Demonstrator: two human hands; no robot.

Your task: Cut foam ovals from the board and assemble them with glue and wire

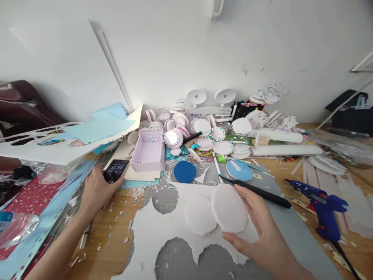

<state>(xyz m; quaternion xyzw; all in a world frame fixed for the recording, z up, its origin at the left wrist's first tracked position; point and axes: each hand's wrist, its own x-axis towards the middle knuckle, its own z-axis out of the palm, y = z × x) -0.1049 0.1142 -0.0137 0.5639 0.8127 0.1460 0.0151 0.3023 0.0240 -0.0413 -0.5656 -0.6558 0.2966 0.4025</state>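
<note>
My left hand is closed around a smartphone whose lit screen reads 11:39, at the left of the work area. With thumb and fingers, my right hand grips a round white disc by its right edge, tilted above a white sheet. A second white disc lies on that sheet, partly covered by the first. Round holes with ragged edges are cut in the sheet, which rests on a grey cutting mat. A black-handled craft knife lies just beyond my right fingers.
A blue glue gun stands at the right. Behind the mat are a pink open box, a dark blue disc, a light blue disc and piled white rounds. A plastic bottle lies at far left. Paper scraps litter the table.
</note>
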